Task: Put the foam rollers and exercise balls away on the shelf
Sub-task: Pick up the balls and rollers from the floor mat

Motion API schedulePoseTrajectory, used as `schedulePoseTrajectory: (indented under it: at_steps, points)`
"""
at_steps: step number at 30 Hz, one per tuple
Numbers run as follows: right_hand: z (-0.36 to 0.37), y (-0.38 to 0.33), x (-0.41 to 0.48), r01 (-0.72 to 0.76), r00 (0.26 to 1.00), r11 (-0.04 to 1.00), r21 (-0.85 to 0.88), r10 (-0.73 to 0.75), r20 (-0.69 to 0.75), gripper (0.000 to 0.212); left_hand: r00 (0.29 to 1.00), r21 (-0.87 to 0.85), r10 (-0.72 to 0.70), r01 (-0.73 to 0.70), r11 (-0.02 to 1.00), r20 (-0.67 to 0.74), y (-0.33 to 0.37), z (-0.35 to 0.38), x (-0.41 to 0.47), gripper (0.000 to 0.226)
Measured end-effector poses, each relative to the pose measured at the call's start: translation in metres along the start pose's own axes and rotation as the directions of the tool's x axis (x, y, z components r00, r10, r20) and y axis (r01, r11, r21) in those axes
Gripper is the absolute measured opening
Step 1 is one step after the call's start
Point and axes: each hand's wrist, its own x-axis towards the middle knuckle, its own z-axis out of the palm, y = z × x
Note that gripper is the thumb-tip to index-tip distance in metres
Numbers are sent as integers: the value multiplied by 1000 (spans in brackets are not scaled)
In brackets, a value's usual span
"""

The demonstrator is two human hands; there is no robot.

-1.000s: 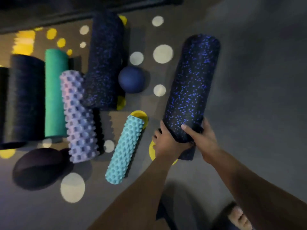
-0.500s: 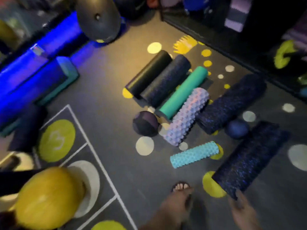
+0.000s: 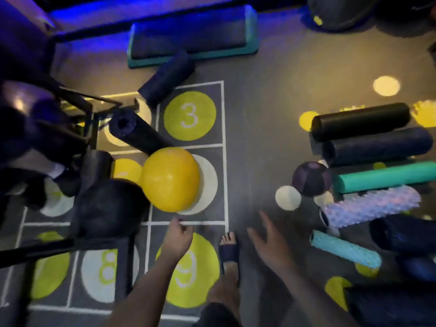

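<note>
Swung left, away from speckled dark foam roller [image 3: 391, 308], let go at bottom right. Left hand [image 3: 178, 237] loosely curled, empty, just below smooth yellow exercise ball [image 3: 171, 179] beside dark metal rack [image 3: 77, 107]; right hand [image 3: 269, 237] spread, empty. Risk: careless nudge sending ball rolling.

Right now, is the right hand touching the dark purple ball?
Apart. The head view shows the right hand with fingers spread, holding nothing, and a strip of bare grey floor lies between it and the dark purple ball.
</note>
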Motion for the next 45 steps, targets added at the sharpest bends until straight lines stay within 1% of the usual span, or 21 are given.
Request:
schedulePoseTrajectory:
  at_steps: [3, 5, 8, 9, 12, 15, 19, 22, 23, 24, 26, 28, 31, 33, 35, 37, 39, 40, 42, 43, 45]
  points:
    - [52, -40, 58, -28, 996, 999, -21, 29, 87, 75, 994, -79, -111, 109, 991, -20, -42, -31, 65, 20]
    - [80, -67, 99, -39, 991, 998, -40, 44, 123, 74, 993, -84, -119, 118, 989, -7, -65, -51, 120, 30]
    - [122, -108, 163, -7, 981, 998, -67, 20, 191, 71, 982, -158, -186, 179, 971, -31, -99, -69, 206, 70]
    - [137, -120, 184, 5, 975, 998, -63, 9, 223, 70, 976, -190, -211, 198, 962, -55, -111, -70, 233, 77]
    - [181, -143, 262, 7, 973, 997, -71, 10, 230, 71, 956, -325, -276, 231, 917, -98, -139, -67, 305, 66]
    - [223, -162, 343, -17, 980, 1000, -20, 20, 197, 74, 936, -420, -337, 266, 868, -102, -173, -51, 370, 76]
    - [272, -160, 440, -121, 979, 991, 63, 109, 172, 90, 894, -597, -431, 281, 751, -121, -218, -24, 440, 105]
    - [287, -145, 486, -215, 957, 966, 142, 179, 227, 112, 876, -791, -481, 268, 549, -37, -225, -17, 463, 93]
    - [287, -141, 493, -226, 955, 960, 165, 185, 231, 115, 865, -807, -502, 298, 510, 2, -216, -13, 462, 87]
    - [284, -135, 498, -234, 958, 952, 196, 192, 212, 118, 871, -795, -491, 290, 532, -11, -200, -7, 458, 84]
    - [264, -125, 497, -280, 959, 928, 245, 258, 119, 121, 880, -714, -449, 216, 666, -153, -148, 9, 438, 83]
    - [221, -116, 493, -322, 944, 891, 321, 326, 44, 116, 897, -667, -392, 167, 726, -203, -78, 21, 412, 85]
    - [124, -109, 492, -294, 943, 870, 396, 331, -27, 116, 960, -632, -262, 145, 761, -96, 13, 40, 398, 93]
    - [54, -116, 499, -225, 934, 891, 394, 313, -173, 113, 991, -624, -130, 114, 773, 19, 65, 62, 409, 96]
    - [-10, -123, 507, -173, 883, 922, 346, 301, -360, 99, 997, -602, -4, 53, 797, 82, 119, 88, 423, 94]
    - [-70, -125, 513, -181, 822, 946, 270, 296, -486, 101, 984, -589, 76, 35, 807, 162, 180, 117, 431, 101]
    - [-112, -116, 515, -192, 802, 965, 176, 258, -539, 107, 948, -518, 139, 31, 855, 286, 226, 149, 437, 106]
    - [-125, -107, 515, -211, 808, 972, 100, 231, -542, 109, 912, -424, 148, 31, 905, 382, 239, 167, 440, 101]
    - [-135, -82, 515, -250, 859, 955, -160, 142, -492, 110, 806, -172, 212, -139, 975, 552, 252, 194, 439, 83]
    - [-138, -69, 516, -256, 879, 923, -288, 98, -468, 110, 750, -98, 267, -263, 960, 605, 256, 201, 438, 78]
    - [-152, -59, 527, -279, 897, 870, -406, 86, -434, 110, 691, -142, 352, -343, 928, 632, 263, 200, 438, 76]
